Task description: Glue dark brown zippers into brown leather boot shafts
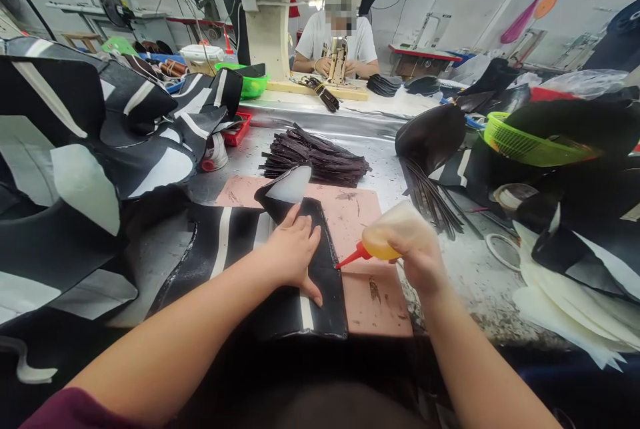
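Note:
My left hand (295, 252) lies spread and flat on a black leather piece (327, 295) with white strips on it, holding it down against the pink board (377, 302). In my right hand (423, 259) is a squeeze bottle (383, 242) of yellow liquid, tilted down to the left. Its red nozzle tip touches the piece's right edge, or is just above it. A flap with a whitish patch (290, 183) curls up at the piece's far end. Behind the board lies a heap of dark thin strips (315, 159).
Black pieces with white strips (145, 122) are piled high on the left. On the right are a green basket (530, 142), a tape roll (515, 195) and stacked pale sheets (560, 295). A person (313, 42) sits across at a sewing machine (265, 22).

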A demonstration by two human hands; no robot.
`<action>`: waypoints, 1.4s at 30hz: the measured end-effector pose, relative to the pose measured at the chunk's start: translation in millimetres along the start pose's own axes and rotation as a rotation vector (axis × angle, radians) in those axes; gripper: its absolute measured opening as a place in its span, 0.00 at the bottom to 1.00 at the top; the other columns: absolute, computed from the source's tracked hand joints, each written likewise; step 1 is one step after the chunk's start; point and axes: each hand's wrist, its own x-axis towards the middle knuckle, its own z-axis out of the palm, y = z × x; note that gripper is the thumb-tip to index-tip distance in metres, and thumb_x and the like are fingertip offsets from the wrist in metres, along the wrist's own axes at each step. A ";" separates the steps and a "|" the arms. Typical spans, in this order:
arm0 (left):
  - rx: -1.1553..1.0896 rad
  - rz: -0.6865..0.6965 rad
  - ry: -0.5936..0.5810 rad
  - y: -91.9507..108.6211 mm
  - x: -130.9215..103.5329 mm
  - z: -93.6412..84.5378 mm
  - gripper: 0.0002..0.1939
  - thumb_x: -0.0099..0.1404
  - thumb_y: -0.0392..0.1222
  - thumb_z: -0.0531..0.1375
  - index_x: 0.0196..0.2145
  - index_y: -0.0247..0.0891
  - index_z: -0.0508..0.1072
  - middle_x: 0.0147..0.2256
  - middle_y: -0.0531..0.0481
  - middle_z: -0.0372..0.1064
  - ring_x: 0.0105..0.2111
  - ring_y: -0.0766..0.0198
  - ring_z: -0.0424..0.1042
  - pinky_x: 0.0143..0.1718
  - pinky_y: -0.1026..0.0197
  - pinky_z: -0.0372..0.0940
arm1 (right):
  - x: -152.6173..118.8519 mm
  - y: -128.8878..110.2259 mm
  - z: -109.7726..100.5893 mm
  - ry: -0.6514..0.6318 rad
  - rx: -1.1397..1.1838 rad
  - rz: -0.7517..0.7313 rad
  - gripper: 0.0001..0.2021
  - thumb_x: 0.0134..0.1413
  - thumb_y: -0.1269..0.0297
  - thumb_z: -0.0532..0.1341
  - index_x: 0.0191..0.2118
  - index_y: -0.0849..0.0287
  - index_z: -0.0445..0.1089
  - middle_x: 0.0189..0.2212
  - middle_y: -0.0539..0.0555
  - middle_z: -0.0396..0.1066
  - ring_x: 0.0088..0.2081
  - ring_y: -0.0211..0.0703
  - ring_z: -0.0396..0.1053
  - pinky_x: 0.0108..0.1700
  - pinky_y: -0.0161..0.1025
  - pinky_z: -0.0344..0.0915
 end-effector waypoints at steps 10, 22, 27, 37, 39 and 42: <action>0.005 -0.009 -0.016 2.0 1.0 -0.2 0.66 0.33 0.77 0.52 0.57 0.20 0.51 0.56 0.23 0.48 0.58 0.43 0.45 0.57 0.45 0.19 | -22.1 5.4 -9.7 0.038 -0.020 -0.060 0.16 0.34 0.60 0.68 0.33 0.59 0.69 0.25 0.52 0.70 0.28 0.45 0.69 0.24 0.39 0.68; 0.019 -0.008 0.025 2.3 4.3 3.3 0.63 0.34 0.77 0.51 0.57 0.24 0.53 0.56 0.25 0.50 0.57 0.44 0.48 0.55 0.46 0.16 | -54.8 8.3 -21.8 0.046 0.067 0.054 0.16 0.30 0.63 0.69 0.32 0.57 0.69 0.25 0.49 0.71 0.27 0.44 0.69 0.29 0.40 0.68; 0.008 -0.009 0.030 2.7 5.5 4.2 0.65 0.32 0.77 0.52 0.57 0.22 0.54 0.56 0.25 0.50 0.57 0.42 0.47 0.56 0.46 0.16 | -65.6 11.0 -23.6 0.098 0.062 0.028 0.18 0.32 0.63 0.69 0.35 0.57 0.69 0.27 0.50 0.72 0.30 0.46 0.70 0.33 0.42 0.68; 0.027 -0.005 0.066 2.1 2.6 3.7 0.62 0.34 0.77 0.51 0.56 0.23 0.55 0.55 0.25 0.52 0.57 0.44 0.49 0.56 0.46 0.17 | -30.7 11.3 -20.6 0.062 -0.083 -0.047 0.19 0.33 0.59 0.68 0.35 0.59 0.69 0.31 0.55 0.71 0.35 0.51 0.70 0.36 0.48 0.70; 0.026 -0.008 0.059 2.4 2.2 3.5 0.62 0.34 0.77 0.51 0.56 0.22 0.55 0.55 0.25 0.52 0.57 0.44 0.49 0.56 0.47 0.18 | -17.5 10.3 -10.9 0.085 -0.149 -0.063 0.22 0.33 0.59 0.69 0.39 0.59 0.67 0.35 0.56 0.71 0.39 0.52 0.69 0.39 0.51 0.69; 0.002 -0.003 0.057 1.2 1.8 2.9 0.63 0.34 0.77 0.52 0.56 0.21 0.54 0.55 0.23 0.51 0.57 0.43 0.49 0.57 0.46 0.18 | -2.6 7.7 5.5 0.170 -0.276 -0.170 0.27 0.28 0.60 0.70 0.40 0.59 0.65 0.38 0.57 0.69 0.42 0.54 0.67 0.44 0.55 0.66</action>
